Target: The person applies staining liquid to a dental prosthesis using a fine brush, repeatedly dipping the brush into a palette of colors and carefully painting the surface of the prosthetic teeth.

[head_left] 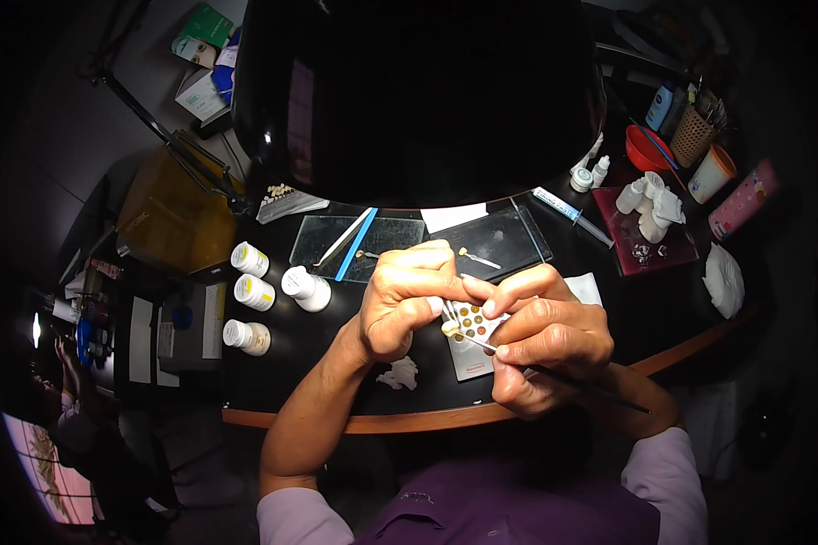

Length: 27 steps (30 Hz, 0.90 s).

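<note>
My left hand (400,300) pinches a slim metal holder (451,309) with a small tooth-shaped cream piece (451,329) at its lower end. My right hand (550,331) grips a thin dark brush (609,389), its tip at the cream piece; whether they touch I cannot tell. Both hands are close together over a pale palette (473,367) with several round wells of coloured paste, which they partly hide. A crumpled tissue (396,372) lies beside my left wrist. Behind the hands are a glass slab (318,232) with slim tools and a black slab (518,232).
Several white jars (254,291) stand left, near an amber box (164,218) and lamp arm (164,136). A large dark hood (418,100) overhangs the desk. Right are a red bowl (643,145), syringe (573,218), maroon tray (632,254) and tissue (723,282). A person (73,400), possibly reflected, shows far left.
</note>
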Available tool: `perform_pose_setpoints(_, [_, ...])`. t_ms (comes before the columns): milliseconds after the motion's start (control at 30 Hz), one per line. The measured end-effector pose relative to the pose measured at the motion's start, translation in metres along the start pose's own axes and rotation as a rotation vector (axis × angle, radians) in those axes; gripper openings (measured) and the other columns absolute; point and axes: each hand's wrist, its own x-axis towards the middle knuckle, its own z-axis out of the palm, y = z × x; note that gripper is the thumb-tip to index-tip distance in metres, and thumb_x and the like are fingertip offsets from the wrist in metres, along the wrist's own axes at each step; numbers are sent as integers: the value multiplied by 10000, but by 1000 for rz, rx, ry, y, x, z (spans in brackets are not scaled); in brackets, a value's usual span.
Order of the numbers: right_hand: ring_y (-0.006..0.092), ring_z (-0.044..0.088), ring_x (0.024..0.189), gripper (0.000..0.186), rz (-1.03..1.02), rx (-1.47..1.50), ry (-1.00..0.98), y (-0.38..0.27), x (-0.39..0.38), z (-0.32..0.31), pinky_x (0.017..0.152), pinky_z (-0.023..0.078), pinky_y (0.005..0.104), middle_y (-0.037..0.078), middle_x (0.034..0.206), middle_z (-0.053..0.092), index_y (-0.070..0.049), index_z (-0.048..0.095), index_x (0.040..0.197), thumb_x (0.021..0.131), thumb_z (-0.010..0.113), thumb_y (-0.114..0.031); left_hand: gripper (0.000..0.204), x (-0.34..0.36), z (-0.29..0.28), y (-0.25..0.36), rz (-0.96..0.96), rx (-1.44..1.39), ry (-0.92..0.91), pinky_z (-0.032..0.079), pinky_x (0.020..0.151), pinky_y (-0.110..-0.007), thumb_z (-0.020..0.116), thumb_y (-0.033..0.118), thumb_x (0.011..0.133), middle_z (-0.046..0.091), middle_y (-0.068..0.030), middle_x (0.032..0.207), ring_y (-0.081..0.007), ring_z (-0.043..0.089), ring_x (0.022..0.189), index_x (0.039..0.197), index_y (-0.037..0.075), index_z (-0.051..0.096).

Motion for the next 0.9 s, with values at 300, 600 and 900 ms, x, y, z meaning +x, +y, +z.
perform_pose_setpoints(300, [297,727,924,202,-19,10,13,1,0,0,789,591,392,57,772,679,-52,653,837,706,745,72,553,-1,2,-1,10,-9,14,409,642,-366,511,327,766,613,-101,674,-186,455,645,1027,-51,820])
perform_pose_setpoints(600, [290,729,922,226,-11,-6,22,0,0,1,775,576,375,48,773,674,-57,661,852,693,749,78,560,-1,2,1,-19,-19,0,420,641,-363,511,324,755,606,-98,671,-195,476,638,1048,-38,823])
perform_pose_setpoints(900, [283,718,924,227,-15,-38,-14,0,0,0,785,587,374,59,773,689,-55,658,869,700,734,75,558,-1,0,0,-15,8,-18,423,634,-358,508,334,768,593,-94,652,-191,478,632,1064,-15,828])
